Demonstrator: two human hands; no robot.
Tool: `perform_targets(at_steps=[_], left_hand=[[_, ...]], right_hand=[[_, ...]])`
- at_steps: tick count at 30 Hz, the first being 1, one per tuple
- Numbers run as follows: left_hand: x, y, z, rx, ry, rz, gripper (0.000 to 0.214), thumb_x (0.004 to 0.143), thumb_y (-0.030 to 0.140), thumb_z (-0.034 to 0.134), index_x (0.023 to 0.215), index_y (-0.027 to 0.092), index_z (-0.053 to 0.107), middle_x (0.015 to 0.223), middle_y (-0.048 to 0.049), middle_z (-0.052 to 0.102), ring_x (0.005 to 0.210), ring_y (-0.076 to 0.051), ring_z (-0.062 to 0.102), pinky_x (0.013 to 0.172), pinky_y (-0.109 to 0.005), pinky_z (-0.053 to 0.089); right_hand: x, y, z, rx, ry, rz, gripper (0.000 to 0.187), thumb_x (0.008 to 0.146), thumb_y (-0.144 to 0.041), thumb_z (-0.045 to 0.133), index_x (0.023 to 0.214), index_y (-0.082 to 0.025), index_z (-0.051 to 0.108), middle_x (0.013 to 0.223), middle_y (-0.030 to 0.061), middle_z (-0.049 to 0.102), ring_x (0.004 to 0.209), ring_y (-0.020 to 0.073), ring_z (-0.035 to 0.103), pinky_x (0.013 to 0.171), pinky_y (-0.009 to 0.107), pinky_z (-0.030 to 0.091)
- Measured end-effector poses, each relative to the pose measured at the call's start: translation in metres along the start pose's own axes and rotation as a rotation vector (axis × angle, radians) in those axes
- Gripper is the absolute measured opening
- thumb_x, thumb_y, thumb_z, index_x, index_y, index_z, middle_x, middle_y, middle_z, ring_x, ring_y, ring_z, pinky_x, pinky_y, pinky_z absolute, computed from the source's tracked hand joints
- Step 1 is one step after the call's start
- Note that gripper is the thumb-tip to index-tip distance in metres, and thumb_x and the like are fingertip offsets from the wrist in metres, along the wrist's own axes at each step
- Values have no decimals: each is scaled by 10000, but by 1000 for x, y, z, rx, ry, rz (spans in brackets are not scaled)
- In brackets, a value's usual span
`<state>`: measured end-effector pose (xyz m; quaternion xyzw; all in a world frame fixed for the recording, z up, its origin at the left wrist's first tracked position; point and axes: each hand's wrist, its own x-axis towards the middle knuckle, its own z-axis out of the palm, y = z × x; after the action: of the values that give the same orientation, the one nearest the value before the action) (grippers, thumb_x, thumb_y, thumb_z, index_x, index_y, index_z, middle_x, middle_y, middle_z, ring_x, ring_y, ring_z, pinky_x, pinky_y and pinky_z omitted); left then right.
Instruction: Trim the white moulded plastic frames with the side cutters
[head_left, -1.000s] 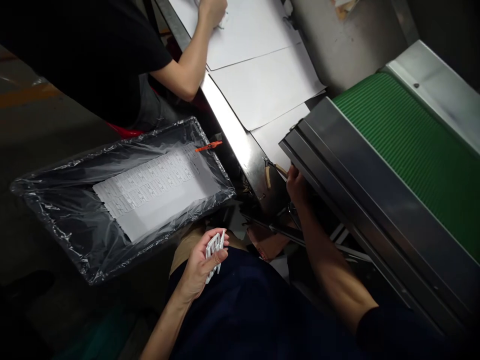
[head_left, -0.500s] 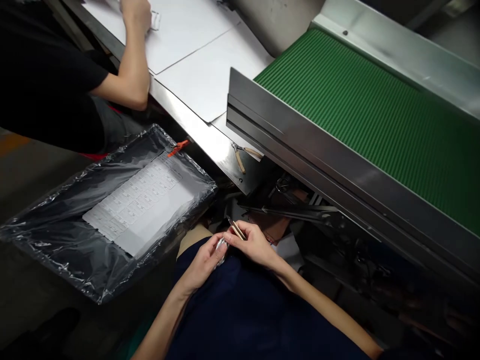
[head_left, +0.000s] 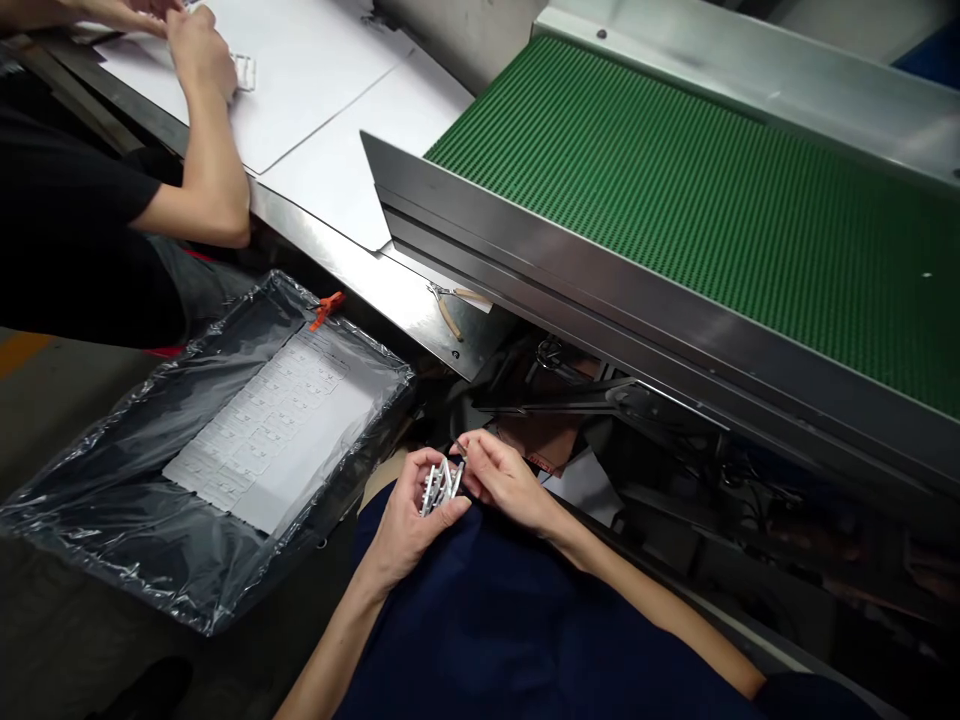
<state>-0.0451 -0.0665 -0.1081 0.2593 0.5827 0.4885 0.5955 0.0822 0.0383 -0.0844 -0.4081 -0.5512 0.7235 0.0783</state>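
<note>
Several small light-grey frame-like parts (head_left: 442, 487) sit in my left hand (head_left: 412, 515), its fingers curled round them above my lap. My right hand (head_left: 504, 485) touches or nearly touches these parts from the right, its thumb and fingers pinched on a slim pen-like tool (head_left: 460, 448). Only a short piece of the tool shows; the rest is hidden by the fingers. To the left of my hands, more flat pale parts (head_left: 262, 420) lie in rows on a white sheet inside a tray (head_left: 97, 545) lined with clear plastic.
An orange clip (head_left: 327, 310) grips the tray's far edge. Cutting pliers (head_left: 448, 308) lie on the metal table edge (head_left: 330, 250). A green ribbed conveyor belt (head_left: 675, 200) with metal sides runs at right. A co-worker's arm (head_left: 206, 150) rests at the paper-covered table, upper left.
My left hand has turned and opened out somewhat, so the grey parts show more. My right hand has tilted the tool, hiding most of it. The view has shifted right.
</note>
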Motion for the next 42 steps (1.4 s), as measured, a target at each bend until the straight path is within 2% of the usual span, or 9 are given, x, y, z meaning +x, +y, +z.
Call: perform_targets(at_steps=[3, 7, 13, 17, 20, 24, 26, 29, 42], left_hand=[[-6, 2, 5, 73, 4, -11, 465, 735, 340, 701, 1086, 259, 407, 1064, -39, 584, 905, -198, 577, 794, -300, 422], [-10, 2, 10, 224, -16, 15, 555, 716, 350, 721, 1177, 268, 423, 1122, -49, 578, 1016, -232, 548, 856, -310, 402], [-15, 1, 12, 238, -109, 35, 488, 731, 343, 704, 1150, 256, 468, 1117, -54, 571, 998, -249, 549, 840, -315, 413], [-19, 2, 11, 228, -140, 58, 463, 770, 326, 664, 1175, 273, 445, 1173, -58, 540, 1054, -250, 520, 865, -316, 405], [-20, -2, 13, 212, -123, 67, 468, 749, 322, 687, 1155, 260, 464, 1138, -63, 540, 1017, -249, 537, 842, -313, 421], [-19, -9, 15, 215, -82, 69, 508, 709, 316, 724, 1143, 247, 469, 1084, -65, 558, 930, -233, 568, 809, -315, 436], [-20, -10, 15, 216, -89, 80, 523, 700, 309, 734, 1139, 247, 456, 1079, -67, 563, 942, -236, 565, 810, -316, 437], [-21, -8, 15, 258, -113, 100, 528, 706, 292, 731, 1143, 254, 439, 1080, -65, 550, 956, -234, 557, 824, -322, 432], [-25, -8, 15, 318, -138, 116, 514, 714, 295, 723, 1136, 261, 432, 1064, -61, 538, 951, -231, 551, 840, -329, 430]], right_hand=[[-14, -8, -13, -134, 84, -51, 325, 901, -494, 403, 863, -186, 498, 576, -53, 414, 502, 65, 358, 489, 201, 292], [-34, -11, -25, -195, 51, -11, 305, 899, -467, 427, 824, -179, 492, 629, -33, 491, 549, 71, 426, 532, 204, 331], [-37, 5, -17, -94, 21, 25, 313, 804, -460, 584, 918, -174, 529, 756, -18, 520, 645, 85, 431, 595, 211, 358], [-37, 13, -10, -47, -25, 26, 300, 792, -447, 601, 862, -164, 531, 741, -24, 505, 649, 84, 426, 596, 208, 357], [-42, 11, -10, -40, -24, -10, 293, 848, -449, 524, 932, -169, 523, 801, -5, 543, 691, 94, 472, 630, 213, 380], [-54, 0, -15, -286, 24, -75, 308, 898, -474, 420, 970, -200, 539, 773, -13, 562, 661, 91, 477, 610, 205, 353], [-60, -4, -18, -479, 9, -82, 316, 878, -507, 446, 922, -217, 565, 669, -38, 523, 581, 80, 435, 561, 202, 306], [-64, -7, -20, -638, -3, -92, 338, 843, -554, 480, 902, -236, 577, 592, -57, 479, 520, 70, 394, 536, 201, 262], [-65, -6, -20, -787, -17, -125, 377, 849, -591, 437, 913, -247, 580, 640, -37, 568, 535, 86, 457, 542, 210, 230]])
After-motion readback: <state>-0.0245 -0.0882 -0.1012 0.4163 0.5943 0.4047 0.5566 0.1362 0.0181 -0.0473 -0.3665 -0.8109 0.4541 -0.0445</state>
